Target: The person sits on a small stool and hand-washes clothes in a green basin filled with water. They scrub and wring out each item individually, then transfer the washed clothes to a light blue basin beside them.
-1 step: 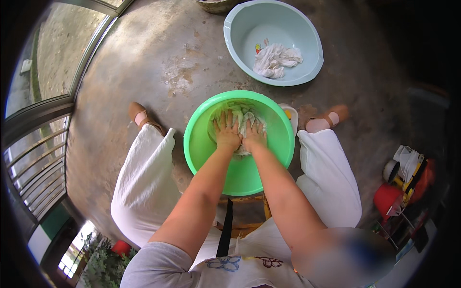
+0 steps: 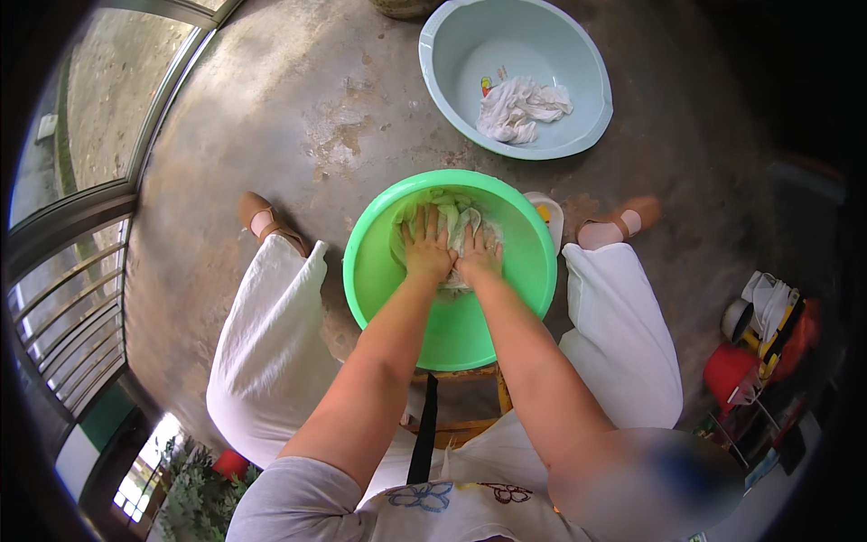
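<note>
Between my knees stands a bright green basin with whitish wet cloth bunched in its far half, in what looks like water. Both hands are down inside it, side by side, pressing on the cloth. My left hand lies flat with fingers spread and pointing away from me. Close beside it, my right hand is stretched out in the same way, thumb side near the left. Neither hand is closed round the cloth. Part of the cloth is hidden under the palms.
Beyond, to the right, a pale blue basin holds a crumpled white cloth. A small white container sits against the green basin's right side. A yellow wooden stool shows below it. At right stand a red bucket and household items.
</note>
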A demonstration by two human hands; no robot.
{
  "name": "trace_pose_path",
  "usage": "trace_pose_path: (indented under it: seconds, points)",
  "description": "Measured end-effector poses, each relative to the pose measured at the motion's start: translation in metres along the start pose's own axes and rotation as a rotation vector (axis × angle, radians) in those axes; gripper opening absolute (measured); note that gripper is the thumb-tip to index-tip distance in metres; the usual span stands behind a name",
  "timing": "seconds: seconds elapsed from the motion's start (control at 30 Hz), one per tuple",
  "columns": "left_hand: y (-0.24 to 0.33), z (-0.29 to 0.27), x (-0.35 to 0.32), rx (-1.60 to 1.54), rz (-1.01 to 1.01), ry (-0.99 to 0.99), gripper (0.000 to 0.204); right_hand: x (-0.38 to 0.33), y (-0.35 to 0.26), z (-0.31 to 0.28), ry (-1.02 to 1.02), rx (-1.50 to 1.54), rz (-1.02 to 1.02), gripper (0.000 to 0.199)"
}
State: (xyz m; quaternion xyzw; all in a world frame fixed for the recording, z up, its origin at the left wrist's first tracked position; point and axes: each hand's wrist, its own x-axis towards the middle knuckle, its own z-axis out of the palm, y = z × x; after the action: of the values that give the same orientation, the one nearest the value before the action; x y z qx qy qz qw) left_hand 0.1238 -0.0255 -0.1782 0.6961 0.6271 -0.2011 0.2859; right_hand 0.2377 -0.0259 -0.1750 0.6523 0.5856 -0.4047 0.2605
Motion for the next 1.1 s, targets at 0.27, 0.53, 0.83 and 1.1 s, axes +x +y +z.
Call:
trace_pose_path:
  seconds: [0.27, 0.53, 0.83, 1.1]
  points:
    - [-0.02, 0.007, 0.049, -0.096, 0.095, -0.293, 0.072, 0.03, 0.001, 0.02, -0.026, 0.223, 0.066, 0.067]
    - [-0.01, -0.034, 0.017, -0.447, 0.021, 0.183, 0.049, 0.017, -0.004, 0.003, 0.285, 0.696, -0.069, 0.028]
    - [-0.013, -0.185, -0.131, -1.131, 0.293, 0.44, 0.034, -0.166, -0.031, -0.086, 0.459, 1.142, -0.632, 0.034]
    - [-0.003, -0.297, -0.246, -1.217, 0.475, 0.495, 0.036, -0.304, -0.052, -0.203, 0.45, 0.834, -0.815, 0.026]
